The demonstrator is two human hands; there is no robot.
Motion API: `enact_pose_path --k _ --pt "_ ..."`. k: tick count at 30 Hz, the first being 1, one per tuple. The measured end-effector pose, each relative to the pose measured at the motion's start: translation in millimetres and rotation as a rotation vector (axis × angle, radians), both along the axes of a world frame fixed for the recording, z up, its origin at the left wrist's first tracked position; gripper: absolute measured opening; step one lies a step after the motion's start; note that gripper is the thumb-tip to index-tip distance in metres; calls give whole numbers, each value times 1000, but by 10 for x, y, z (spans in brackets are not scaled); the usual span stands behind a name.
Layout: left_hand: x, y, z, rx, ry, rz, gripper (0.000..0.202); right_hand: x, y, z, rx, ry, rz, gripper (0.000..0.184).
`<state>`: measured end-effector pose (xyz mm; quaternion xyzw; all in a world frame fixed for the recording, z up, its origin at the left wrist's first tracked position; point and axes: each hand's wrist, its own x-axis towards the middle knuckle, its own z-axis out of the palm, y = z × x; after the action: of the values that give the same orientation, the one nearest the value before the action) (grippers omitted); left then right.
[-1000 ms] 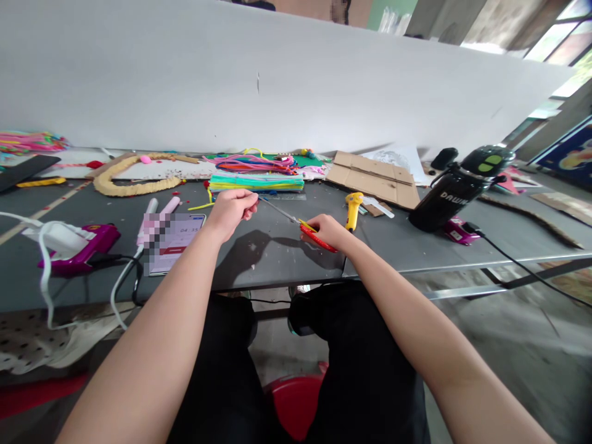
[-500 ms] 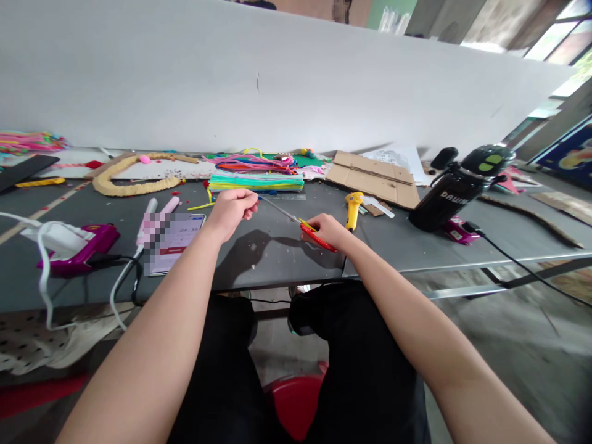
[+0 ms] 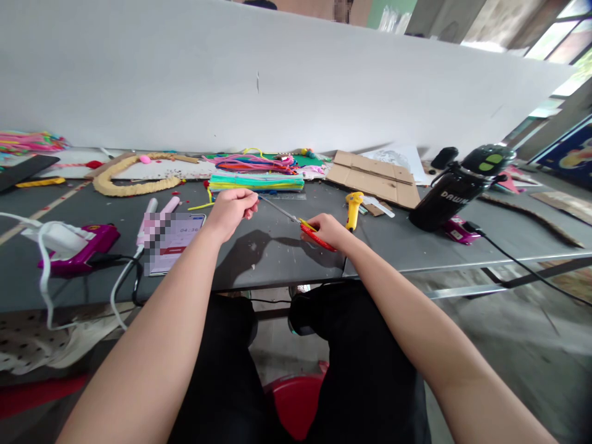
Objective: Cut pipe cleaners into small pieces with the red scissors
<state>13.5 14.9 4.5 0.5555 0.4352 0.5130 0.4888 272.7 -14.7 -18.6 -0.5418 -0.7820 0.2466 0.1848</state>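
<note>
My right hand (image 3: 327, 230) is closed round the red and yellow handles of a pair of scissors (image 3: 283, 211), above the front part of the grey table. The blades point left and slightly away from me, looking nearly closed. Their tips reach the fingers of my left hand (image 3: 235, 209), which are pinched together. Whatever sits in that pinch is too small or hidden to make out. Behind the hands lies a bundle of turquoise and yellow pipe cleaners (image 3: 259, 182). A yellow-handled tool (image 3: 354, 209), perhaps a glue gun, stands just right of my right hand.
Left of my left arm lie a phone (image 3: 178, 246), a pink two-armed device (image 3: 160, 219) and a purple power adapter (image 3: 99, 237) with cables. Flattened cardboard (image 3: 372, 176) and a black bottle (image 3: 444, 194) are on the right. A white partition (image 3: 185, 80) rises behind.
</note>
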Motion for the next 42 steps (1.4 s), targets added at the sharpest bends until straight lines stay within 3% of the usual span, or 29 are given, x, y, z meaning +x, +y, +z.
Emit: enact_pose_path --k 42 --pt "7 -20 17 23 82 25 11 17 -31 34 -39 19 19 36"
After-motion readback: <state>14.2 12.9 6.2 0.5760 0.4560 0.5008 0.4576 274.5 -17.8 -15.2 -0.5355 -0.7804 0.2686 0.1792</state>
